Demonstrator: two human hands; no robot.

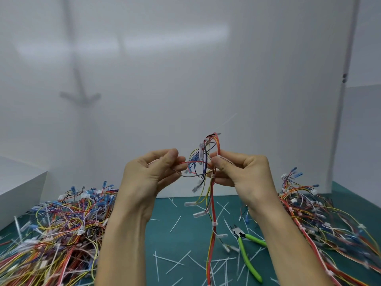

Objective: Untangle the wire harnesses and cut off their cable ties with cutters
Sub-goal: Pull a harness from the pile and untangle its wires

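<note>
I hold one wire harness [203, 162] up in front of me, a tangle of red, yellow, blue and dark wires with white connectors. My left hand [152, 172] pinches a red and a grey strand pulled out to the left. My right hand [241, 174] grips the main bundle at a white cable tie, and the rest of the harness hangs down to the green mat [165, 240]. The cutters [246, 248], with bright green handles, lie on the mat below my right hand, untouched.
A large pile of tangled harnesses [53, 228] covers the mat on the left, and another pile [321, 219] lies on the right. Several cut white tie pieces [175, 223] are scattered over the mat. White walls close the back and sides; a white box [18, 186] stands far left.
</note>
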